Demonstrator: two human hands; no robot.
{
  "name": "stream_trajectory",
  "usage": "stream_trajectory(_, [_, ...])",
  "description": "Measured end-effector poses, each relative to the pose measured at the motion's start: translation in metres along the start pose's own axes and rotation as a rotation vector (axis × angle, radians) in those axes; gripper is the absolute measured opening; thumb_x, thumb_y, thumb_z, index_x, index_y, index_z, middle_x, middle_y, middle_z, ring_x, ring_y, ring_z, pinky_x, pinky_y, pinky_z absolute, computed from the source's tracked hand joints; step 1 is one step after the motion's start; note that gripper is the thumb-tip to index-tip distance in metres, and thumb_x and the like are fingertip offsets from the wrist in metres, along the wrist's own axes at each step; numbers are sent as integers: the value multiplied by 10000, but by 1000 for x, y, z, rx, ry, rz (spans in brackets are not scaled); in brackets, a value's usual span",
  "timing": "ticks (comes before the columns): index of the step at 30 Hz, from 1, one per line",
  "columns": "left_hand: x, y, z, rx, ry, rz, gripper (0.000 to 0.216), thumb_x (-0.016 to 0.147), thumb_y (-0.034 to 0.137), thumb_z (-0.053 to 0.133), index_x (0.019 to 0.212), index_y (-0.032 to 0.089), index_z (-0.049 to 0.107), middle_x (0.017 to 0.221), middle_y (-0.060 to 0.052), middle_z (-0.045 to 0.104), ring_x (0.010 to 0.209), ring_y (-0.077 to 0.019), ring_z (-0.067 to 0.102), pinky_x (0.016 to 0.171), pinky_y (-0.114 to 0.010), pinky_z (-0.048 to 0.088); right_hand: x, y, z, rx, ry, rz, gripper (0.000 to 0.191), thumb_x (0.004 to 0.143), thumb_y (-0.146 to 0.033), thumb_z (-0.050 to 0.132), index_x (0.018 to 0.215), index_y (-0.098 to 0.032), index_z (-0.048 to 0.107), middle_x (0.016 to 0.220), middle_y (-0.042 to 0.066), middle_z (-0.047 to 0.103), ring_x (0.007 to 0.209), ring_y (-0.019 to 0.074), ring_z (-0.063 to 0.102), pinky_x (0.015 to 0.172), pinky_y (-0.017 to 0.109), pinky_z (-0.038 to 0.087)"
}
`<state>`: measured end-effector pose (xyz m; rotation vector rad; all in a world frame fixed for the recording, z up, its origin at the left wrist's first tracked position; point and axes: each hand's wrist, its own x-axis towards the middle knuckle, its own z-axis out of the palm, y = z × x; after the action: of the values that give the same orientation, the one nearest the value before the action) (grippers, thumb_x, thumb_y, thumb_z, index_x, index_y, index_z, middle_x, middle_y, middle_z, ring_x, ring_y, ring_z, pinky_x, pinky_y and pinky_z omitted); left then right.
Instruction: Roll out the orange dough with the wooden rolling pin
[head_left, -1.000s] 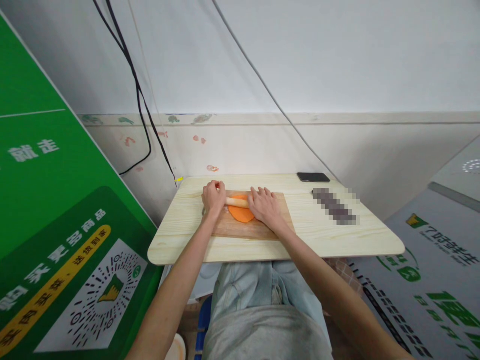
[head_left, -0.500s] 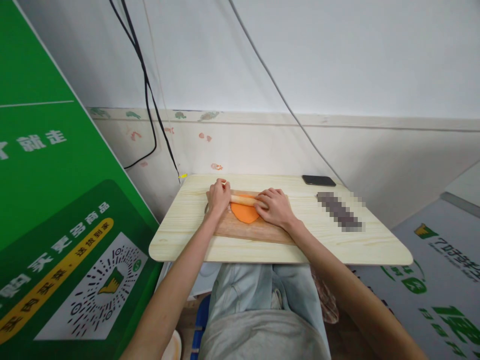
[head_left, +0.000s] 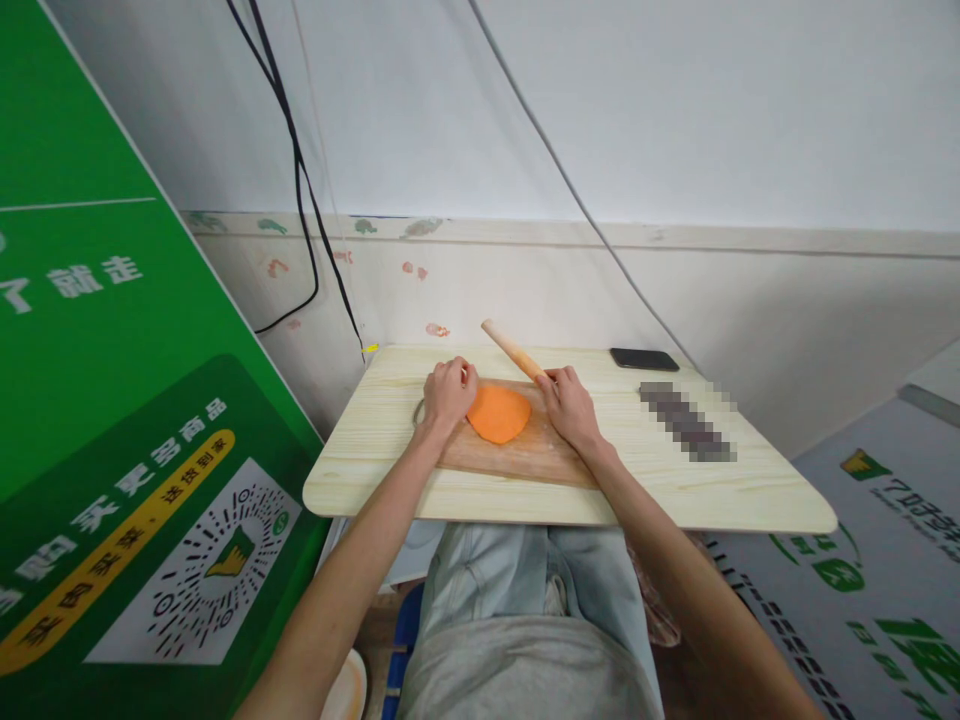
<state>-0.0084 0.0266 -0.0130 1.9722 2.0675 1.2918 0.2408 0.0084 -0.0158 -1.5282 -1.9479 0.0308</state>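
A flat piece of orange dough [head_left: 499, 413] lies on a brown wooden board [head_left: 536, 455] set on a pale wooden table [head_left: 712, 490]. My right hand [head_left: 570, 405] is closed around one end of a wooden rolling pin [head_left: 512, 350], which is lifted off the dough and tilts up and to the left. My left hand [head_left: 448, 392] rests at the dough's left edge with its fingers curled and touching the dough.
A black phone [head_left: 643, 359] lies at the table's far right, with a blurred dark strip [head_left: 686, 420] beside it. Green printed panels [head_left: 112, 400] lean at the left and right. Cables [head_left: 300, 180] hang down the white wall behind the table.
The rolling pin lay across the dough under both hands. Now my right hand has raised it off the dough at an angle, and my left hand has let go and touches the dough's edge.
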Motion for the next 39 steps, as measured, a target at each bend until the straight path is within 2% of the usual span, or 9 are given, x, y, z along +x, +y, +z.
stream_trajectory(3, [-4,2,2,58,-183,179,261,1070,285,534,883,239,710,973,-115,790,1006,-282,730,948,-394,539,0,-1,-1,14,-10,-1,408,1171,-484,386,1246,-216,685,1231,136,697,1003,285,714,826,379,537])
stream_trajectory(5, [-5,3,3,35,-242,256,257,1059,280,549,871,238,719,970,-108,800,977,-271,739,944,-390,554,0,-1,-1,17,-24,-15,409,1168,-488,389,1244,-220,689,1237,133,697,989,280,715,824,380,541])
stream_trajectory(9, [-7,3,1,-187,-326,277,189,1043,260,578,1061,243,765,1039,-62,837,950,-222,773,937,-346,596,1,-2,-2,23,-31,-24,410,1164,-495,395,1241,-230,697,1224,125,702,972,270,715,818,373,543])
stream_trajectory(12, [-8,6,-5,-321,-416,274,263,1039,280,599,1244,240,758,1183,-64,840,1038,-219,787,993,-349,610,1,-1,-1,40,-13,-27,421,1163,-495,388,1242,-223,700,1223,131,706,977,272,715,824,379,549])
stream_trajectory(15, [-9,10,-14,-287,-519,375,336,989,361,701,1299,248,767,1293,-80,809,1211,-268,732,1145,-417,549,1,0,-1,55,1,-37,422,1159,-492,395,1243,-219,705,1224,135,709,979,276,716,833,390,556])
stream_trajectory(19, [-13,13,-24,-185,-631,520,598,856,543,860,1400,326,741,1414,-71,739,1356,-320,624,1253,-480,441,0,-1,-1,45,-15,-29,399,1157,-477,414,1245,-226,711,1237,128,712,981,276,721,842,393,557])
stream_trajectory(25, [-18,10,-25,-140,-693,554,902,742,659,929,1543,370,631,1613,-79,600,1507,-367,490,1310,-537,333,1,-3,-2,22,-51,1,367,1165,-445,431,1247,-229,716,1246,121,712,1002,270,731,858,376,549])
stream_trajectory(35, [-19,9,-21,-132,-640,522,879,800,432,858,1618,335,551,1661,-87,556,1558,-363,442,1327,-557,324,0,0,0,43,-14,-35,375,1164,-460,421,1232,-235,712,1220,115,719,995,266,726,854,375,553])
stream_trajectory(39, [-20,11,-18,-106,-645,490,927,823,510,851,1657,318,494,1700,-117,511,1580,-372,420,1321,-583,309,0,1,0,41,-18,-28,372,1160,-454,426,1243,-229,711,1230,120,721,1000,271,727,859,381,552])
